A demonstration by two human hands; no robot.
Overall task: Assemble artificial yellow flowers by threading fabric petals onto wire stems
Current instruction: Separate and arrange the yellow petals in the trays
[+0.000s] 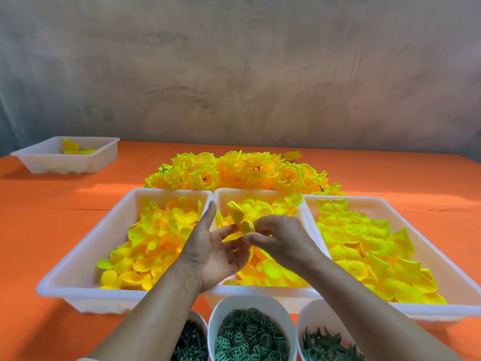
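Note:
Both hands meet above the middle white tray (260,291) of yellow fabric petals. My left hand (213,251) is turned palm up, and its fingertips hold a small yellow petal piece (242,220) from below. My right hand (278,238) comes in from the right and pinches the same piece with thumb and fingers. No wire stem shows between the fingers. A left tray (86,256) holds small round petals and a right tray (440,259) holds larger ones.
A heap of finished yellow flowers (242,173) lies behind the trays on the orange cloth (52,209). A small white tray (67,157) sits far left. Three white tubs stand at the front edge: dark stems (191,345), green rings (250,337), green leaf parts (328,345).

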